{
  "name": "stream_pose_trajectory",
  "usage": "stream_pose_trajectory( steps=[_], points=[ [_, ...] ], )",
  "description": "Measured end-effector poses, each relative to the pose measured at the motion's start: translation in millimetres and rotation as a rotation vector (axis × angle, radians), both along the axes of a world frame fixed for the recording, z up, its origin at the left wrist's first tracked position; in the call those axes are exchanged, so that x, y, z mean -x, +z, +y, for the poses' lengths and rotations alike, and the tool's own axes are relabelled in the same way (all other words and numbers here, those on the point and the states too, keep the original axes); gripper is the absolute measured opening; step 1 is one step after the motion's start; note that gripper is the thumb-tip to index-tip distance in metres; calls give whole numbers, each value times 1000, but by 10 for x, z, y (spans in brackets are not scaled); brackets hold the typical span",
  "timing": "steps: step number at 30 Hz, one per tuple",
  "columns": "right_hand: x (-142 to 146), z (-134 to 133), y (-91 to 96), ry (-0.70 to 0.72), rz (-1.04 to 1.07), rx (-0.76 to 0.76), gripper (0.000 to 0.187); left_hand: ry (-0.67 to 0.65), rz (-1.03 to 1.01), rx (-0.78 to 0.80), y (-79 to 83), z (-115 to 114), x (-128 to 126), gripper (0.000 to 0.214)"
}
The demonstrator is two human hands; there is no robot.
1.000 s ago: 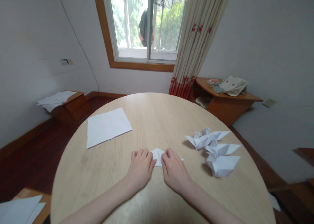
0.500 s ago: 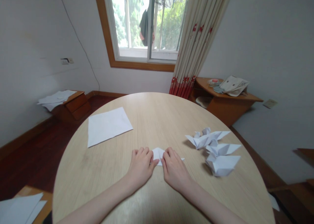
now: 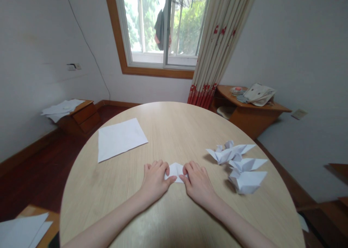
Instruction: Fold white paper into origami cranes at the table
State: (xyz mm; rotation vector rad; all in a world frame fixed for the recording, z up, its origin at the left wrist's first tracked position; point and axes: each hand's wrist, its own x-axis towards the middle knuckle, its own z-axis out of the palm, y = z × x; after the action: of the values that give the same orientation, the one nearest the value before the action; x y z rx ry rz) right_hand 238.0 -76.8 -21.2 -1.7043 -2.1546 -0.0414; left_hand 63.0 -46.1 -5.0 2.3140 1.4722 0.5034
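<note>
A small folded white paper piece (image 3: 175,170) lies on the round wooden table (image 3: 174,132) just in front of me. My left hand (image 3: 155,179) rests on its left end, fingers curled and thumb pinching the paper's edge. My right hand (image 3: 198,180) pins the right end the same way, fingers bent over the paper. Most of the piece is hidden under the two hands; only its pointed middle shows between them.
A flat white sheet (image 3: 120,138) lies at the table's left. Several finished folded paper figures (image 3: 239,164) sit at the right. More white sheets (image 3: 21,231) lie on a low surface at bottom left. A side cabinet (image 3: 250,112) stands behind the table, right.
Both hands slid a little away from me along the paper and spread slightly apart, showing more of the folded middle. The rest is unchanged.
</note>
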Motion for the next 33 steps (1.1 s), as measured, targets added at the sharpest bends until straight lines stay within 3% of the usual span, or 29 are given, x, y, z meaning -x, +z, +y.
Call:
stream_pose_trajectory(
  steps=[13,25,33],
  points=[
    [-148,7,85,4,95,181,10,-32,-42,124,10,74,162,6],
    [-304,-13,126,29,114,319,8,-29,-46,176,33,86,164,7],
    [-366,-15,145,90,112,313,24,-60,-34,113,8,88,183,10]
  ],
)
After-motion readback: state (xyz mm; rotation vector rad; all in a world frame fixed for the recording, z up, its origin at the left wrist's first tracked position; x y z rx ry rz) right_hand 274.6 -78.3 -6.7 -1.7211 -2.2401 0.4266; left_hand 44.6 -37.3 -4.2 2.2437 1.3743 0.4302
